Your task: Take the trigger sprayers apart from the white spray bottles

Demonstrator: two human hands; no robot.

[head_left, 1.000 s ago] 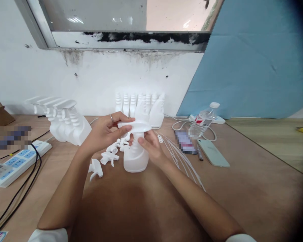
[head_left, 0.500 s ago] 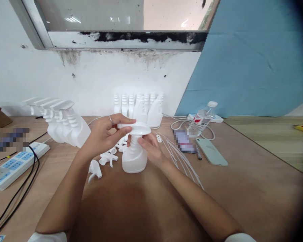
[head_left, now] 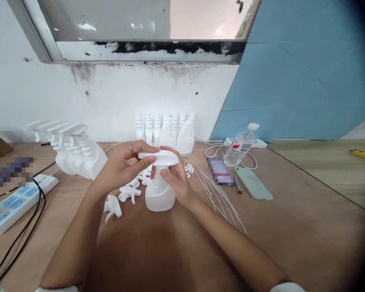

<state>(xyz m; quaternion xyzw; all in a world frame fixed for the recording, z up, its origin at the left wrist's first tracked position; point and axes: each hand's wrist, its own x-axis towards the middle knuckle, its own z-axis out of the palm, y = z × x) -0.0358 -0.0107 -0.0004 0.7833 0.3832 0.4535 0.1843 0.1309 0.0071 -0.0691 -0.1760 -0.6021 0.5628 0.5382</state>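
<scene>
A white spray bottle (head_left: pixel 158 195) stands upright on the wooden table (head_left: pixel 292 227) in front of me. On its neck sits a white trigger spray head (head_left: pixel 161 157). My left hand (head_left: pixel 121 167) grips the back of that spray head with thumb and fingers; a ring shows on one finger. My right hand (head_left: pixel 174 178) is wrapped around the bottle's neck just under the head. Several loose trigger heads (head_left: pixel 126 194) lie on the table left of the bottle. Thin white dip tubes (head_left: pixel 219 194) and small white rings (head_left: pixel 188 169) lie to the right.
A row of assembled spray bottles (head_left: pixel 76 148) lies at the left, and empty bottles (head_left: pixel 166 129) stand by the wall. A power strip (head_left: pixel 15 198) with black cables is at far left. A water bottle (head_left: pixel 241 144), a phone (head_left: pixel 253 183) and a pen (head_left: pixel 237 183) are at right.
The bottle has settled slightly lower on the table. My right hand has shifted up around the neck and collar under the spray head. My left hand keeps its hold on the head.
</scene>
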